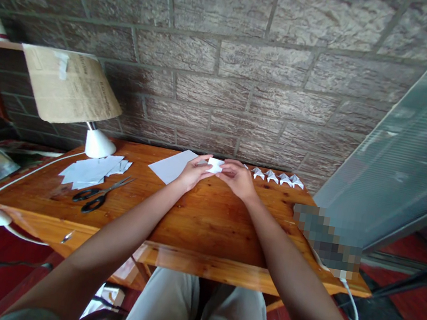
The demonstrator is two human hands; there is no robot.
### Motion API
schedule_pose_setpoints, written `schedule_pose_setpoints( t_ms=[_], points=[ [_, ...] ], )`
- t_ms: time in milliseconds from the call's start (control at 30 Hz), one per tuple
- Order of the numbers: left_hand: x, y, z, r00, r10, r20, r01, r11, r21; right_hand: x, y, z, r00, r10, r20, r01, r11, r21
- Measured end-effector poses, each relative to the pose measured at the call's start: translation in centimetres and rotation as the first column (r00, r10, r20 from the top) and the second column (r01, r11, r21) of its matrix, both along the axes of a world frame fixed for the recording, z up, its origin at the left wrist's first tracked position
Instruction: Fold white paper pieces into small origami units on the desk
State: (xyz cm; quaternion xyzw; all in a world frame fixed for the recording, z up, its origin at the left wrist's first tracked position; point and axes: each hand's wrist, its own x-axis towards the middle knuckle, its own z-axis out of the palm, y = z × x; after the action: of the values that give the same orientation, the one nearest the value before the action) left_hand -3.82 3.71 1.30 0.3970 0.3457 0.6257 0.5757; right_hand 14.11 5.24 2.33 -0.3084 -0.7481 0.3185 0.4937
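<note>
Both my hands meet over the far middle of the wooden table (195,222). My left hand (194,171) and my right hand (238,177) pinch a small folded piece of white paper (215,165) between their fingertips, held just above the tabletop. A flat white sheet (172,166) lies under and to the left of my left hand. Several small folded white paper shapes (277,178) stand in a row along the table's back edge, right of my right hand.
Black scissors (99,196) lie left of centre beside a pile of white paper pieces (92,169). A lamp (71,86) with a paper shade stands at back left, its white cord (10,187) running off the left edge. A brick wall stands behind; a fan base sits on the floor right.
</note>
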Motion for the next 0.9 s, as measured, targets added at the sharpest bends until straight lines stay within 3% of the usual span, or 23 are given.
schedule_pose_setpoints(
  t_ms=[200,367,567,900],
  points=[
    [0.1,-0.2,0.5,1.000,-0.002,0.010,0.003,0.999,-0.042,0.0,0.6,-0.5,0.997,0.068,0.048,-0.066,0.997,-0.042],
    [0.1,-0.2,0.9,0.999,0.033,-0.009,-0.034,0.996,-0.078,-0.5,0.9,-1.1,0.995,-0.050,0.085,0.055,0.997,-0.050],
    [0.1,-0.2,0.6,0.997,-0.015,-0.078,0.015,1.000,-0.003,-0.7,0.5,-1.5,0.993,-0.106,0.053,0.109,0.993,-0.048],
    [0.8,-0.6,0.8,0.999,0.014,-0.030,-0.014,1.000,0.002,-1.2,-0.8,-0.3,0.959,-0.282,0.021,0.279,0.956,0.092]
  ],
)
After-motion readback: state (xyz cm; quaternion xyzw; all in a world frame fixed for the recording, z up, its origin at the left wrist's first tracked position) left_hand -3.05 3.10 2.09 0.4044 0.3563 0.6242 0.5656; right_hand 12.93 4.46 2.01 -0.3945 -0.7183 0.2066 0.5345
